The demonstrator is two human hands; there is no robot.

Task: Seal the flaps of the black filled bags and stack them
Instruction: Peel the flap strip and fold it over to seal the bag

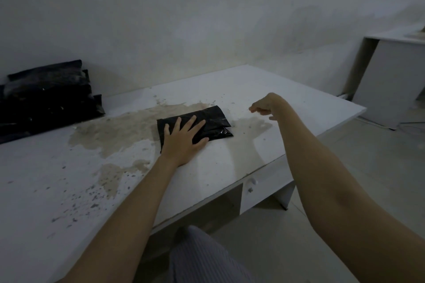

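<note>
Your left hand (184, 138) flat, fingers spread, pinning black bag (195, 125) mid tabletop (264, 145), likely pressing flap sealed. Your right hand (264, 105) raised just right of bag, fingers curled, seemingly empty. Stack of bags (46, 99) waits far left against wall.

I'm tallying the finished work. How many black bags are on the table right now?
At least 4, as far as I can tell: one black bag lies mid-table under the flat left hand, and roughly three sit in the stack at the far left by the wall. The stack is dark; more may be hidden.
</note>
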